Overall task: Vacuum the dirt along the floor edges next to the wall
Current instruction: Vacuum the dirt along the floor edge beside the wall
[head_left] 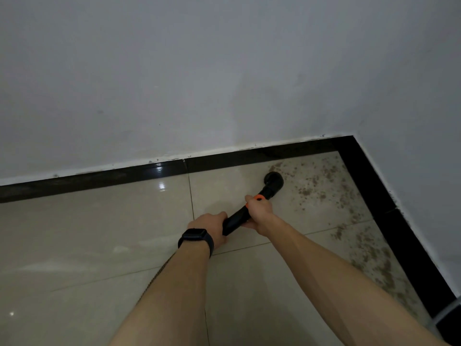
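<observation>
Two bare hands grip one black vacuum wand (237,217) in the corner of a tiled room. The left hand (208,227), with one dark smartwatch (195,237) on its wrist, wraps the wand's near end with fingers curled tight around it. The right hand (260,214) clasps the wand further along, just below a single orange collar (259,197), fingers closed around the tube and thumb along its top. One round black nozzle (274,179) sits at the wand's far end, low over the beige floor tiles (99,233), at the left edge of a patch of brown dirt (316,186) and near the back baseboard; whether it touches the tile cannot be told. The dirt lies scattered in one band from the corner toward the camera along the right baseboard (399,236). Two glossy black baseboards meet at the corner, the back baseboard (99,179) running under one white wall (199,71). A ribbed hose (152,280) shows beside the left forearm. The tiles left of the wand are clean and open; the nozzle's room narrows toward the corner, with walls closing it on two sides.
</observation>
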